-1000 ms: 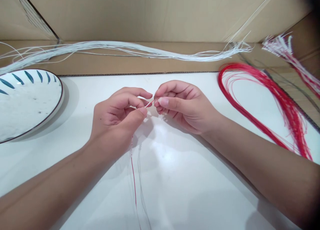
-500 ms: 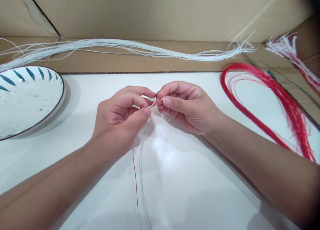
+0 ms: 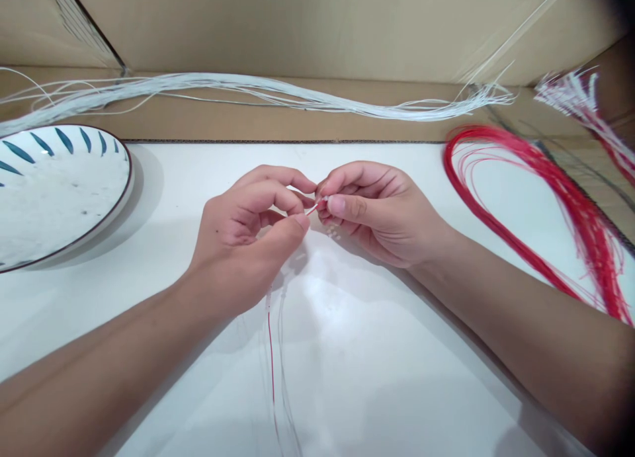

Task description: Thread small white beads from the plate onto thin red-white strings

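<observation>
Near the middle of the white table, my left hand (image 3: 251,242) pinches thin red and white strands (image 3: 311,210) between thumb and forefinger. Its other fingers are curled loosely. My right hand (image 3: 384,212), fingertips close against the left ones, grips the strands' other end between thumb and fingers. Small pale bits (image 3: 332,232) show below the right fingers, too blurred to name. Beneath the left hand, a thin red strand (image 3: 271,358) and pale thin strands (image 3: 284,371) trail toward the near edge. The strands' ends inside my right fingers are hidden.
A white plate (image 3: 74,212) with blue leaf marks stands at the left. Along the back cardboard (image 3: 297,129) lies a long bundle of white strands (image 3: 238,81). At the right is a looped red bundle (image 3: 550,172), with a red-and-white bundle (image 3: 575,96) behind it.
Both hands keep their pinch on the strands. In the picture the left hand sits slightly further right; the whole view has also shifted a little.
</observation>
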Action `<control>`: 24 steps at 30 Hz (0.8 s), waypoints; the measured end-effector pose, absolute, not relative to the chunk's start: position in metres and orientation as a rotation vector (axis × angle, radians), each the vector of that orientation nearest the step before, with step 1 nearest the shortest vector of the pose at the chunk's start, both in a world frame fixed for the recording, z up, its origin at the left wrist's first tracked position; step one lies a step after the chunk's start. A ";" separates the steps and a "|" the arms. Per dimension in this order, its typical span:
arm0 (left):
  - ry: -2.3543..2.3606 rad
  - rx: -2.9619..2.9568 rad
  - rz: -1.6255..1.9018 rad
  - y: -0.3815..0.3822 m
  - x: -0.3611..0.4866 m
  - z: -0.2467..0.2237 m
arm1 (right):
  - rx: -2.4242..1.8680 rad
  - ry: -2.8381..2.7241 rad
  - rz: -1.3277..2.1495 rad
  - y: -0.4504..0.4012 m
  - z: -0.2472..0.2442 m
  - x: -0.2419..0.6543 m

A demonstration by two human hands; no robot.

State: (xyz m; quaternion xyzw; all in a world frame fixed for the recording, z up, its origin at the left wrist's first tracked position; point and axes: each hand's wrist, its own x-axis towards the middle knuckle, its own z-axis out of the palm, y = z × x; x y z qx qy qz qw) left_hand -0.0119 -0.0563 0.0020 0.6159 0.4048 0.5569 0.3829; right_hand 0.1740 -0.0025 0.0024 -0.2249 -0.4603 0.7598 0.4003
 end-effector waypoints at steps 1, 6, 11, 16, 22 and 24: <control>1.038 1.575 1.421 -0.057 -0.012 0.002 | -0.566 -1.161 1.923 -0.003 0.002 0.174; 1.032 1.567 1.422 -0.055 -0.012 0.002 | -0.553 -1.164 1.926 -0.003 0.004 0.173; 1.042 1.573 1.427 -0.054 -0.011 0.001 | -0.586 -1.178 1.915 -0.003 0.006 0.172; 1.064 1.566 1.417 -0.055 -0.010 0.003 | -0.587 -1.165 1.920 -0.003 0.006 0.171; 1.058 1.576 1.420 -0.055 -0.011 0.003 | -0.587 -1.161 1.904 -0.004 0.006 0.171; 1.059 1.571 1.416 -0.055 -0.011 0.003 | -0.603 -1.165 1.900 -0.004 0.006 0.172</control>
